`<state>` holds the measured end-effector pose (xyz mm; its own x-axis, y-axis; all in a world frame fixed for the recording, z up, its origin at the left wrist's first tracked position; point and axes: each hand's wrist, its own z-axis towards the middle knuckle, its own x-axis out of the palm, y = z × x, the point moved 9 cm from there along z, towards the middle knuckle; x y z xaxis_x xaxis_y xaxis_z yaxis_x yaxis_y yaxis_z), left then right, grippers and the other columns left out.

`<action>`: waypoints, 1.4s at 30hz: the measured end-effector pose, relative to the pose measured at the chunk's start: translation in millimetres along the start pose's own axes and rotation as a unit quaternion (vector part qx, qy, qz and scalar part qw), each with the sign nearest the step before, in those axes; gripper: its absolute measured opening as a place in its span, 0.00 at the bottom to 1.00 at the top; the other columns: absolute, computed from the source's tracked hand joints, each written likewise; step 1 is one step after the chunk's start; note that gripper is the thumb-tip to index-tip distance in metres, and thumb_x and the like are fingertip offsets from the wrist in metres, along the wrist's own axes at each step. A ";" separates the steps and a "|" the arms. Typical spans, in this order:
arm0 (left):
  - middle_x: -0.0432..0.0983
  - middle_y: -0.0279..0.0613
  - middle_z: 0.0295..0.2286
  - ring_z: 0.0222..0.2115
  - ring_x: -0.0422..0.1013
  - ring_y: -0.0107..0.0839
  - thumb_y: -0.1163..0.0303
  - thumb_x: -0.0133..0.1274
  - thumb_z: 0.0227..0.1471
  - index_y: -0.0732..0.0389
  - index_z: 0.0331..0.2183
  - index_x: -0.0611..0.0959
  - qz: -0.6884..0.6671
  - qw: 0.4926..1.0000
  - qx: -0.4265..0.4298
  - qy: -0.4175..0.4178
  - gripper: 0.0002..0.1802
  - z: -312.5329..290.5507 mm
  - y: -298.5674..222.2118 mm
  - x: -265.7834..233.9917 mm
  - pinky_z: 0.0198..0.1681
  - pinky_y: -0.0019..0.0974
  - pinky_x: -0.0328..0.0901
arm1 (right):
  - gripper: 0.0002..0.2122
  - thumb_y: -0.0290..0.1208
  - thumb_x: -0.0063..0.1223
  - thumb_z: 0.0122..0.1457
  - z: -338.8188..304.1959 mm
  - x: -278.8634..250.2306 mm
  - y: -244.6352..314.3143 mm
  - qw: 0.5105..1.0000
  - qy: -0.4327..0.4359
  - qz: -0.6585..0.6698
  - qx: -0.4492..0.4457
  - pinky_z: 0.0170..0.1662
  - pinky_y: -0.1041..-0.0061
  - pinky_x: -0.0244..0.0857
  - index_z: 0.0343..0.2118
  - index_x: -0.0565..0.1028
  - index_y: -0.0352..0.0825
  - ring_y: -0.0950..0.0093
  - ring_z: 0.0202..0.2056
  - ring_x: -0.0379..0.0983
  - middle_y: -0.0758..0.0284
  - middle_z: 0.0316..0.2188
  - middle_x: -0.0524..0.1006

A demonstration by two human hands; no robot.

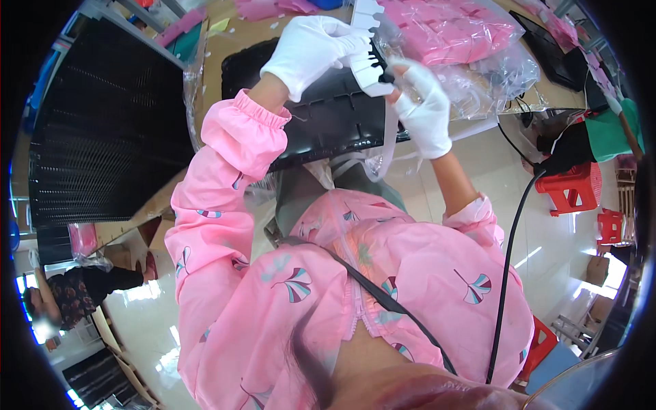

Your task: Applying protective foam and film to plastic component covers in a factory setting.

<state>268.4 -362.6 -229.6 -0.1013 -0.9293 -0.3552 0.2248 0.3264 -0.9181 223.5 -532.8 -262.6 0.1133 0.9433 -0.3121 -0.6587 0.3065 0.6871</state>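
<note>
My left hand [311, 56], in a white glove, is closed on a white notched strip [369, 74] with tooth-like cut-outs along one side. The strip stands nearly upright above a black plastic tray [321, 123]. My right hand [425, 113], gloved but with bare thumb and index tips, is at the strip's lower end. Its thumb lies close against that end, and its slightly blurred fingers are spread apart from the thumb. Below, a translucent ribbon [389, 140] hangs past the tray's edge; where its upper end is attached is hidden.
Pink items in clear plastic bags [451, 31] lie on the table at the right. A stack of black ribbed trays [109, 130] stands at the left. A black cable [509, 266] runs down my right side. Red stools [574, 188] and other people are further off.
</note>
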 end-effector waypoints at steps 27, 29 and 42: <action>0.78 0.39 0.26 0.25 0.73 0.23 0.62 0.59 0.49 0.67 0.33 0.83 -0.203 0.977 -0.057 -0.010 0.16 -5.8 43.2 9.2 0.29 0.25 0.66 | 0.17 0.21 0.63 0.31 40.5 35.5 75.1 0.936 0.031 -0.192 -0.293 0.38 0.62 0.68 0.30 0.75 0.29 0.54 0.38 0.72 0.52 0.40 0.73; 0.78 0.38 0.28 0.27 0.73 0.23 0.66 0.58 0.50 0.66 0.34 0.82 -0.226 0.968 -0.111 0.010 0.13 -9.8 42.9 12.2 0.31 0.24 0.65 | 0.17 0.21 0.63 0.33 39.7 35.4 74.0 0.935 0.022 -0.161 -0.316 0.38 0.63 0.68 0.31 0.74 0.29 0.55 0.38 0.72 0.53 0.39 0.74; 0.79 0.37 0.25 0.24 0.73 0.21 0.66 0.56 0.51 0.65 0.32 0.82 -0.087 0.993 -0.052 -0.063 0.11 -29.8 25.0 -40.6 0.26 0.22 0.65 | 0.07 0.16 0.49 0.48 24.8 56.1 -49.1 0.898 0.382 0.099 0.194 0.41 0.76 0.68 0.31 0.76 0.29 0.72 0.37 0.74 0.60 0.39 0.76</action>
<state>249.2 -311.6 -243.3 -0.0061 -0.9851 -0.1718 0.1119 0.1700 -0.9791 280.6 -491.8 -297.6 -0.6184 0.6671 -0.4154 -0.2844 0.3028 0.9096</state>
